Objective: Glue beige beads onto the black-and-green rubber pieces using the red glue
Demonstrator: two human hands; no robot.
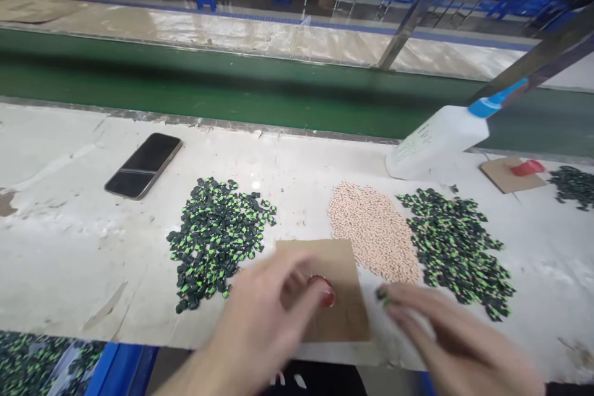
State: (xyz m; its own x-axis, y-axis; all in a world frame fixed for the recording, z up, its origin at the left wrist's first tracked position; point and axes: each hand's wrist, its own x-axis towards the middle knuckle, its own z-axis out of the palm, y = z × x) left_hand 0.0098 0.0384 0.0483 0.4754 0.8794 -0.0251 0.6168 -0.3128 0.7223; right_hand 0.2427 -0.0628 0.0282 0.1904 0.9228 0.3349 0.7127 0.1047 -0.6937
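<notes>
My left hand (266, 309) is over a square of brown cardboard (341, 322), blurred by motion. Its thumb and fingers curl around a small glossy red round piece (328, 296) on the board; the fingertips are partly hidden. To the right of the board, my right hand (450, 334) pinches a small dark green piece (382, 294) with bright green on it. Above that hand lies a pile of tiny pinkish-beige beads (374, 229). A heap of dark and bright green pieces (457, 247) borders the beads, and a similar heap (216, 238) lies left of the cardboard.
A white bottle with a blue nozzle (439, 139) leans behind the beads. A phone (143, 166) lies at the left. Another cardboard piece (505, 177) bears a red cylinder (528, 167). A green belt (232, 93) runs behind the table; a blue bin (123, 365) stands below its front edge.
</notes>
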